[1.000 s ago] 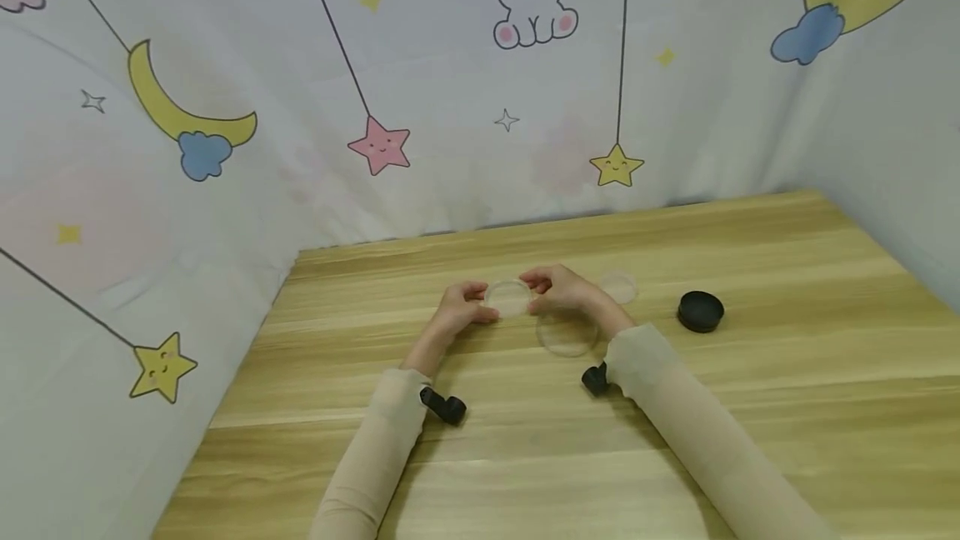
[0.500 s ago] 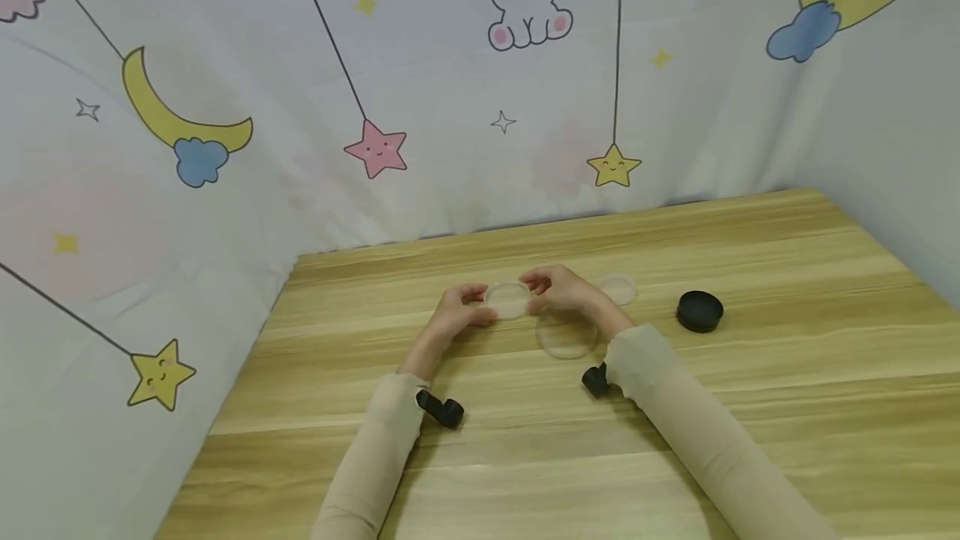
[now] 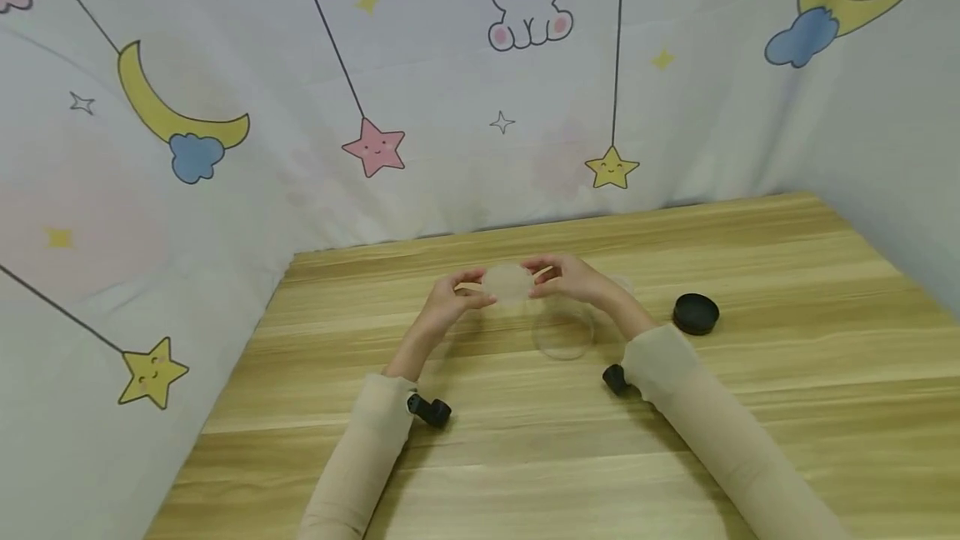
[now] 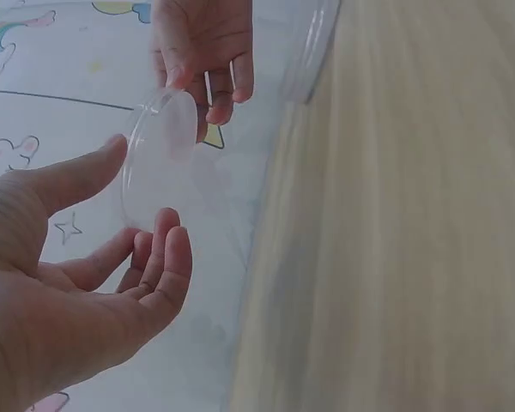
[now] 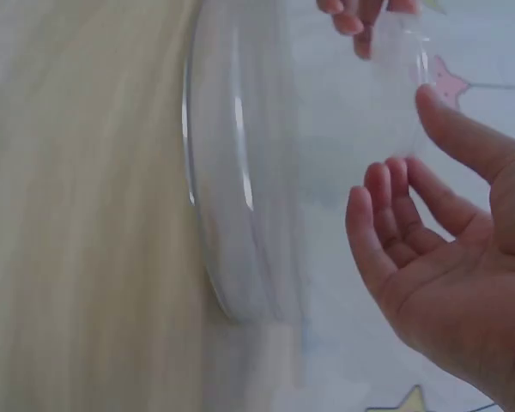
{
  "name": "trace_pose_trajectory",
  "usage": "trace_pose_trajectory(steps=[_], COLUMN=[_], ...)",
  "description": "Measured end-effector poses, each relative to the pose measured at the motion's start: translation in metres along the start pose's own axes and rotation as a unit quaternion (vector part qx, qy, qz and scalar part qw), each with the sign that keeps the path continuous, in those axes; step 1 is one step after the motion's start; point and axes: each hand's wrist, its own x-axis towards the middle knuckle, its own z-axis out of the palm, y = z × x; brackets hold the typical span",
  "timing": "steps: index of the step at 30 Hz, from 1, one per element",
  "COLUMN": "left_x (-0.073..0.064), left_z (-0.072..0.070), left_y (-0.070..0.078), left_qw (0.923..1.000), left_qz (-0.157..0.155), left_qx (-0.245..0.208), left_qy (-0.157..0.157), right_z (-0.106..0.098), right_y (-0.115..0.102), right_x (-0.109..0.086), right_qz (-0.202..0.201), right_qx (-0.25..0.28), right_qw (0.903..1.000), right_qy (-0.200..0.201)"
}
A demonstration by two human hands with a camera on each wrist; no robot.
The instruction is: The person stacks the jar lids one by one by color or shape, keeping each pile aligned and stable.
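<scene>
Both hands hold a clear, shallow round dish (image 3: 507,284) between them, raised over the table in the head view. My left hand (image 3: 447,304) pinches its left edge, thumb on one side and fingers on the other. Opposite it, my right hand (image 3: 577,281) pinches the right edge. In the left wrist view the thin dish (image 4: 161,163) is tilted nearly edge-on. A larger clear round dish (image 5: 215,172) stands on the table below the right hand. Behind the right wrist, a small clear disc (image 3: 624,282) is partly hidden.
A black round shallow dish (image 3: 696,314) sits on the wooden table (image 3: 510,457) to the right of the right wrist. Past the table's back edge hangs a white printed cloth (image 3: 450,90). Small black devices (image 3: 431,410) are worn at both wrists.
Both hands have lifted the clear dish off the table and tipped it. The right forearm has shifted slightly to the right. The larger clear dish and the black dish have stayed in place.
</scene>
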Motion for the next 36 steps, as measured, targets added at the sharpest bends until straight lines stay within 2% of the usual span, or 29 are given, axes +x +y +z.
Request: trace_pose_trajectory(steps=[3, 7, 11, 16, 24, 30, 36], left_x=[-0.006, -0.014, -0.022, -0.026, -0.025, -0.021, -0.016], left_z=[0.003, 0.014, 0.028, 0.041, 0.058, 0.065, 0.068], left_y=[0.009, 0.015, 0.014, 0.012, 0.003, 0.001, -0.004], left_qw=[0.9998, 0.9981, 0.9959, 0.9947, 0.9934, 0.9932, 0.9936], left_qz=[0.020, 0.050, 0.071, 0.080, 0.082, 0.078, 0.060], left_qx=[0.003, 0.006, 0.006, 0.001, 0.021, 0.067, 0.086], left_qy=[-0.007, -0.036, -0.056, -0.066, -0.078, -0.055, -0.042], right_z=[-0.007, -0.016, -0.021, -0.024, -0.023, -0.028, -0.026], right_y=[-0.002, 0.001, 0.003, 0.006, 0.024, 0.028, 0.034], right_x=[-0.012, -0.035, -0.055, -0.069, -0.083, -0.086, -0.078], right_qz=[-0.008, -0.014, -0.023, -0.040, -0.029, -0.019, -0.022], right_qx=[0.005, 0.015, 0.021, 0.014, 0.003, -0.016, -0.015], right_qw=[0.9999, 0.9998, 0.9995, 0.9991, 0.9996, 0.9996, 0.9994], right_qy=[-0.009, -0.007, -0.003, 0.002, -0.002, -0.013, -0.020])
